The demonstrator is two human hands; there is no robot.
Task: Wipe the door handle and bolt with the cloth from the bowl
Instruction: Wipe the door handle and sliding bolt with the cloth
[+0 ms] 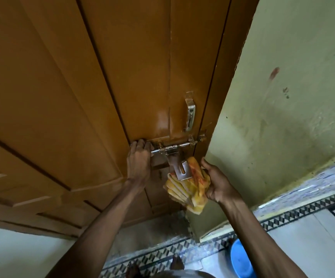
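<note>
A brown wooden door (82,87) fills the upper left. A shiny metal handle (190,113) stands upright near its right edge. Below it runs a horizontal metal bolt (174,146) with a flat hasp plate (179,169) hanging down. My left hand (139,159) presses against the door at the bolt's left end, fingers curled by the rod's tip. My right hand (216,181) holds a bunched yellow and orange cloth (190,189) just under and behind the hasp plate. A blue bowl (240,259) sits on the floor at the lower right.
A pale green wall (292,97) with stains stands right of the door frame. The floor has white tiles and a black-and-white patterned border (282,219). My feet (177,261) show at the bottom centre.
</note>
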